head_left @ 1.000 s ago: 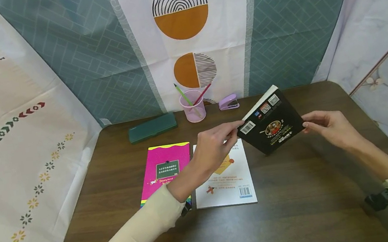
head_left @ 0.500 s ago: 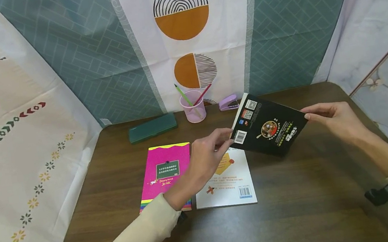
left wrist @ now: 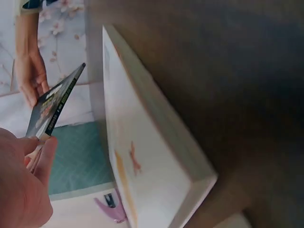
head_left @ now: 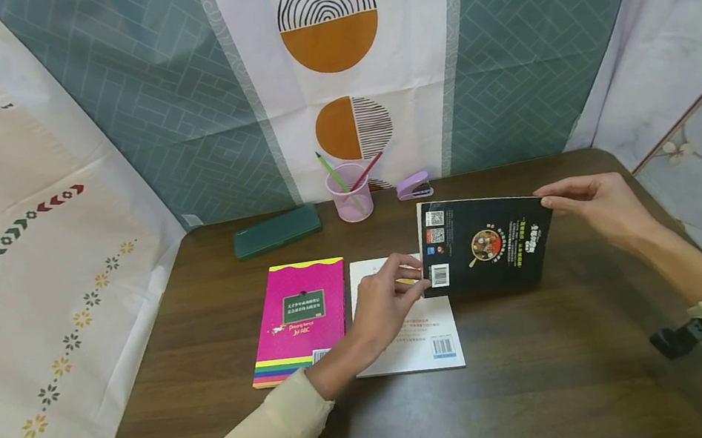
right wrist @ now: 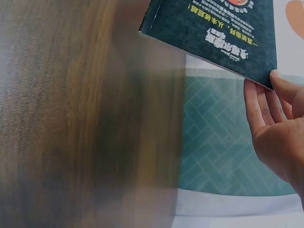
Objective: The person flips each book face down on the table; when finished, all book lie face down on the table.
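Observation:
Both hands hold a black book (head_left: 486,245) up over the table, its back cover with barcode and QR codes facing the head camera. My left hand (head_left: 389,300) pinches its lower left corner between thumb and fingers. At the upper right corner, my right hand (head_left: 598,203) pinches the cover, thumb in front; the right wrist view shows its fingers behind the book (right wrist: 213,38). Below the left hand lies a white book (head_left: 425,343), partly covered by that hand and the black book. Left of it lies a pink book (head_left: 298,324) with rainbow stripes along its bottom.
A dark green case (head_left: 276,231) lies along the back of the wooden table (head_left: 536,387). Beside it stand a pink pen cup (head_left: 352,207) with a green and a red pencil, and a purple stapler (head_left: 414,185). Fabric hangings border the table behind and at both sides.
The black book has turned from a steep slant to nearly level and come lower. My left hand has moved down toward the white book; the right hand has risen slightly.

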### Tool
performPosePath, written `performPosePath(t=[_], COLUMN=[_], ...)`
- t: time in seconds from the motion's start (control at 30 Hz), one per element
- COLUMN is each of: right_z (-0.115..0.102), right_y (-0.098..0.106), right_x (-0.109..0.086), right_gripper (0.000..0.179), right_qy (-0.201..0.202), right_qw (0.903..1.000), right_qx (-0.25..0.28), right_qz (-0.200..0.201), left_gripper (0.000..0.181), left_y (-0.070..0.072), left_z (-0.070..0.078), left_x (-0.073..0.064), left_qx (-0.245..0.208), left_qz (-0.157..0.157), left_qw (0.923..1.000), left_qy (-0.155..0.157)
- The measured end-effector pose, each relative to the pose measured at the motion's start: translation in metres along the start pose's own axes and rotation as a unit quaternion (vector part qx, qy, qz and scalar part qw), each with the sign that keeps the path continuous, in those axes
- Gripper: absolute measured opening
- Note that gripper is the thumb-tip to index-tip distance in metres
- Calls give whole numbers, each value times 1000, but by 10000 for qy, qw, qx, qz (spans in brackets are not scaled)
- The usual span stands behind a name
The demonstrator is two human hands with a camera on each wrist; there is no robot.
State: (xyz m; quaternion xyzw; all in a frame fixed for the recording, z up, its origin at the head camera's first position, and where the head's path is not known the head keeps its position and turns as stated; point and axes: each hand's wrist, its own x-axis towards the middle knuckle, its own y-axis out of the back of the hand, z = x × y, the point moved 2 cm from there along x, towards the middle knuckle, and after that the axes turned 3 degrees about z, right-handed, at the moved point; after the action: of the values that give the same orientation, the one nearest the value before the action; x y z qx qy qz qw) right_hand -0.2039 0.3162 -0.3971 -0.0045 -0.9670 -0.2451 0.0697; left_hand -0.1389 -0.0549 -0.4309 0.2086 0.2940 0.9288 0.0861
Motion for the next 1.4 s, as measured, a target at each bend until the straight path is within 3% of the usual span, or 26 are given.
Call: performPosePath(t=[0.13,0.47,0.67,0.97,1.2,1.4], right_z=[0,-10,-12,-12,-5,0], right_y=[-3,-10,-13,-22,-31,-38], right_x=[5,12,15,18,22,24], right_gripper=[37,34,33,32,31,31], right_qy=[-39,148,182,124,116,49], right_qw=[9999,9998,9997,9985,9966,9945], right_qx=[115,52,-19,-333,-505,-742], right_qz=[-12,-108,-189,-413,-635,-744], left_gripper=[32,27,23,21,18,16], left_y=[-5,-17,-25,-39,-51,-59], left_z=[-3,-6,-6,-5,-5,-7], left_x=[-4,-16,-23,-34,-39,-43], left_qx=[-105,-532,-848,-1347,-1296,-1826], left_qz=[-61,-181,-354,-577,-697,-857], left_qw=[9995,9964,9904,9795,9775,9600], left_qy=[279,631,1030,1381,1509,1942])
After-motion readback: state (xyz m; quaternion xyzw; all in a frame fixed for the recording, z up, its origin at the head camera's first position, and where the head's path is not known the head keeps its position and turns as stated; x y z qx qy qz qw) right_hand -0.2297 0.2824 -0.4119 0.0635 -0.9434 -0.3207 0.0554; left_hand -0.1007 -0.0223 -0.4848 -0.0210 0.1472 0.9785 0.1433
